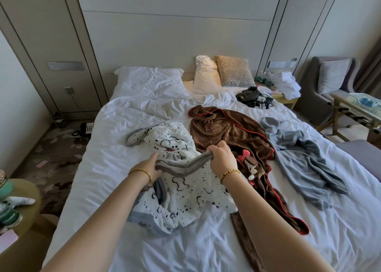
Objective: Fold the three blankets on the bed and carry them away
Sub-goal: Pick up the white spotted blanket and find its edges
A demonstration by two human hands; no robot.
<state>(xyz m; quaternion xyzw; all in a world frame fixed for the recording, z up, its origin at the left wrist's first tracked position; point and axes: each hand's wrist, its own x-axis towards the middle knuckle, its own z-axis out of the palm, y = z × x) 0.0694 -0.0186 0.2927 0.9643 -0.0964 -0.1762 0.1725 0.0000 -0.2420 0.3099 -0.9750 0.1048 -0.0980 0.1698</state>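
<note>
While the crumpled white fleece blanket with black spots and grey trim (181, 193) is lying mid-bed beside the brown one (233, 135), I am clenching its grey edge in my right hand (221, 158) and left hand (153, 166), aiming to slide them apart to the corners and shake it flat.

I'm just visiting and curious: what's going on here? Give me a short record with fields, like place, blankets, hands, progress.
place: bed with white sheets, in a bedroom
blankets: spotted white blanket on the left, brown blanket in the middle, grey-blue blanket on the right
state of blankets: all three crumpled, none folded
left hand: grips the spotted blanket's grey edge
right hand: closed grip on the same edge, lifting it
progress: folding is only beginning
</note>
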